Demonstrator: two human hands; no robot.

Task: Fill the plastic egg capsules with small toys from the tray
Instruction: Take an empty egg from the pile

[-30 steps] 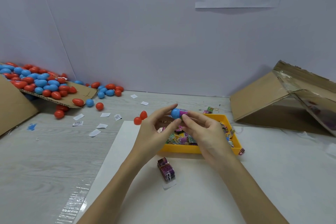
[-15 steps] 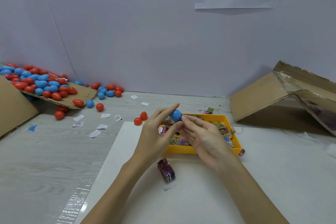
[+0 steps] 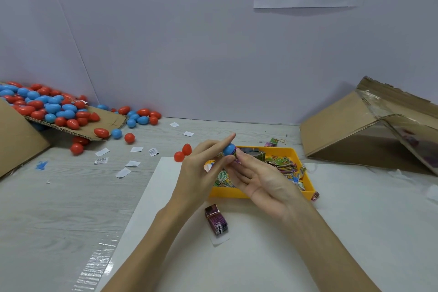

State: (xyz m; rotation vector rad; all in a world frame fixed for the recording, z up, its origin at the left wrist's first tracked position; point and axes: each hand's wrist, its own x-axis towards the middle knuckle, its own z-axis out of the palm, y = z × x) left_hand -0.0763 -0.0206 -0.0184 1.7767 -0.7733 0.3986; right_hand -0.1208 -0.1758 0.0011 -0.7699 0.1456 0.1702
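Blue, smooth egg capsule [image 3: 229, 149] pinched between left hand [image 3: 201, 173] and right hand [image 3: 263, 182], perhaps.

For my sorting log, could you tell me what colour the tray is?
The tray is yellow, as the head view shows.

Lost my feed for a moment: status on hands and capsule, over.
Left hand and right hand both pinch the blue plastic egg capsule. Held above the yellow plastic tray of small toys. Nothing in the way.
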